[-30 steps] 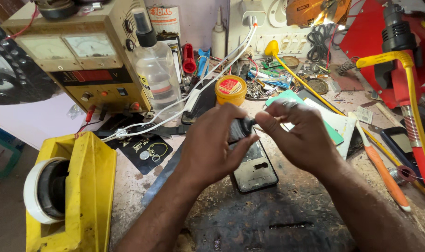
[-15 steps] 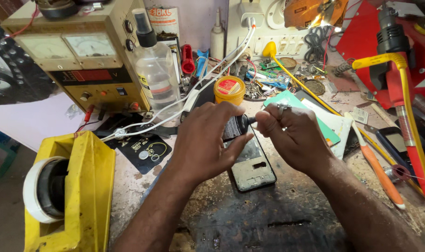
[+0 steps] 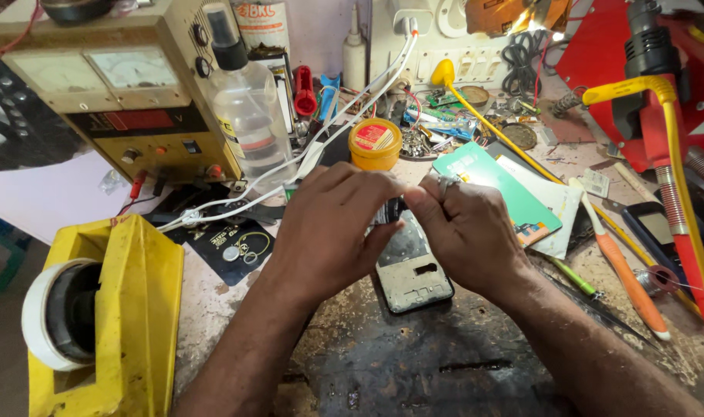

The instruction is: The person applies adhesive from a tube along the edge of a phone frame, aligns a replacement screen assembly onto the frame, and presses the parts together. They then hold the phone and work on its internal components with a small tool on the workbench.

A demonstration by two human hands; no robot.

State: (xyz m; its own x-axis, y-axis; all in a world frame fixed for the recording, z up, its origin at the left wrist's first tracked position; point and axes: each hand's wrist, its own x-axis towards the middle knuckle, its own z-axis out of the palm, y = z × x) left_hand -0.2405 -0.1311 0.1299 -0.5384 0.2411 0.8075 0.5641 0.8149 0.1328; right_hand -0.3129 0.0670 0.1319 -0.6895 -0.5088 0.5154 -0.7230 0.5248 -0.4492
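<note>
In the head view, a dark opened phone body with a bare metal frame (image 3: pixel 412 266) lies flat on the worn, stained tabletop (image 3: pixel 413 363), and both hands meet over its upper end. The left hand (image 3: pixel 329 228) curls over the phone's top-left corner, fingers bent and pressed down near the frame. The right hand (image 3: pixel 466 228) sits just right of the phone's top edge, its fingertips pinched together on a small dark part at that edge; what the part is cannot be told.

Just beyond the phone stands a small round yellow tin with an orange lid (image 3: pixel 375 144). Left of the phone are a clear plastic bottle with a black nozzle (image 3: pixel 247 108) and a beige bench power supply with two meters (image 3: pixel 112 93). A yellow tape dispenser holding a white roll (image 3: pixel 105 316) sits well left of the phone. Right of the phone lie a green card (image 3: pixel 498 189) and an orange-handled tool (image 3: pixel 626 278).
</note>
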